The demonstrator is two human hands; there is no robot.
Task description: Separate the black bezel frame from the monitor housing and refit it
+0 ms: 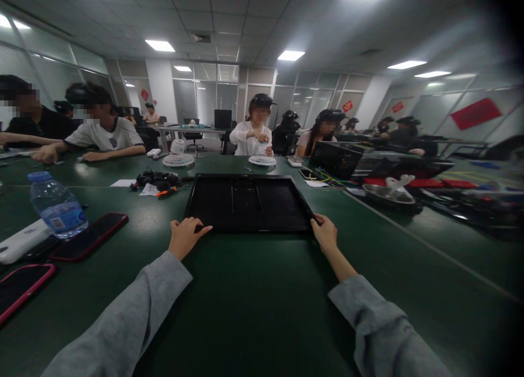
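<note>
A black rectangular frame or shallow panel (pixel 245 202) lies flat on the green table (pixel 245 306), with two thin lines running across its recessed inside. My left hand (pixel 188 236) is at its near left corner, fingers on the edge and thumb stretched along the near rim. At the near right corner, my right hand (pixel 325 232) grips the side between thumb and fingers; part of those fingers is hidden. Both hands touch the panel.
To the left are a water bottle (pixel 57 208), a red-edged phone (pixel 92 236), a pink-edged phone (pixel 24 287) and a white device (pixel 24 240). Black parts (pixel 158 180) sit behind. A metal bowl (pixel 388 195) stands right. Several people work around the table.
</note>
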